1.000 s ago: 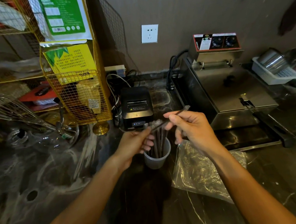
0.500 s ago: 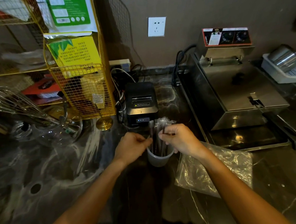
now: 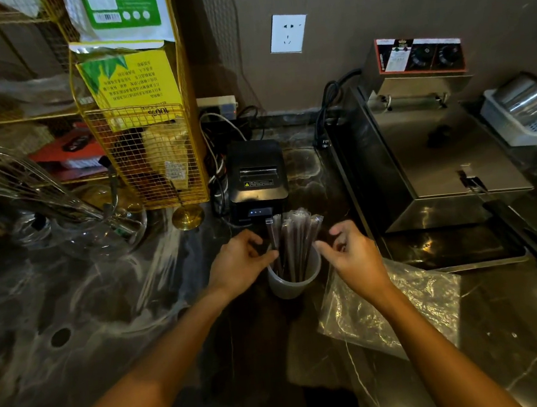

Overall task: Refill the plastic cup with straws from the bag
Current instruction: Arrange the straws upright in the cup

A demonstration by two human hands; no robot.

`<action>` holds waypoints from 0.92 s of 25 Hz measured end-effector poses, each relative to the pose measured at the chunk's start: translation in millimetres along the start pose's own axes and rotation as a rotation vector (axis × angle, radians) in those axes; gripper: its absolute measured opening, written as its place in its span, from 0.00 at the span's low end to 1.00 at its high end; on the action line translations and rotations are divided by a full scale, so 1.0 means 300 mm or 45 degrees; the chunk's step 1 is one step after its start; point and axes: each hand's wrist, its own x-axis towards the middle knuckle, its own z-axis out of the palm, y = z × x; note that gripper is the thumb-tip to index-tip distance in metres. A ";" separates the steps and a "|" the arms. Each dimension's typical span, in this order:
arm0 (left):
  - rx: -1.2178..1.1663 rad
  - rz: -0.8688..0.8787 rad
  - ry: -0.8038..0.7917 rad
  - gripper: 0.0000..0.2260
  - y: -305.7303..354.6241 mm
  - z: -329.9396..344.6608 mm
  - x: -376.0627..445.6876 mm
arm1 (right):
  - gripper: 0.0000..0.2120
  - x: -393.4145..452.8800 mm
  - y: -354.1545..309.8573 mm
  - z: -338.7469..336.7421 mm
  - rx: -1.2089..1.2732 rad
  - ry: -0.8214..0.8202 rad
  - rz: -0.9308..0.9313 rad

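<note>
From the head camera, a translucent plastic cup (image 3: pixel 296 281) stood upright on the dark marbled table (image 3: pixel 114 316), just in front of a small black printer (image 3: pixel 256 178). A bundle of dark wrapped straws (image 3: pixel 294 243) stood in the cup, fanning out above its rim. The left hand (image 3: pixel 238 265) rested against the cup's left side, its fingers (image 3: pixel 265 256) loosely curled and touching the straws, gripping nothing firmly. The right hand (image 3: pixel 354 254) hovered at the cup's right side, fingers (image 3: pixel 325 247) loosely curled, tips near the straws; whether they touched could not be told. A crumpled clear bag (image 3: pixel 402 312) lay flat on the table right of the cup, partly under the right forearm.
</note>
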 end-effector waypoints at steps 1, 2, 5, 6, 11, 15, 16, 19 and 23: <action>-0.009 0.005 -0.016 0.12 -0.006 0.005 0.001 | 0.10 0.001 0.031 0.003 0.025 -0.100 0.091; -0.028 0.018 -0.038 0.10 -0.009 0.009 0.000 | 0.12 0.001 0.053 0.006 0.101 -0.198 0.156; -0.075 0.035 -0.077 0.05 -0.002 0.022 0.006 | 0.16 0.001 0.081 0.010 0.427 -0.394 0.213; -0.099 0.022 -0.079 0.04 0.001 0.024 0.012 | 0.16 0.004 0.078 0.014 0.490 -0.418 0.202; -0.214 -0.036 -0.090 0.05 0.056 0.057 0.087 | 0.06 0.088 0.071 -0.003 0.413 -0.314 0.151; -0.332 -0.059 -0.118 0.07 0.149 0.110 0.197 | 0.06 0.216 0.096 -0.085 0.345 -0.158 0.193; -0.344 -0.053 -0.111 0.07 0.176 0.130 0.231 | 0.06 0.251 0.106 -0.108 0.328 -0.122 0.203; -0.343 -0.028 -0.101 0.06 0.247 0.176 0.314 | 0.06 0.338 0.141 -0.156 0.309 -0.062 0.250; -0.351 -0.025 -0.075 0.06 0.293 0.237 0.415 | 0.07 0.403 0.195 -0.181 0.285 0.009 0.267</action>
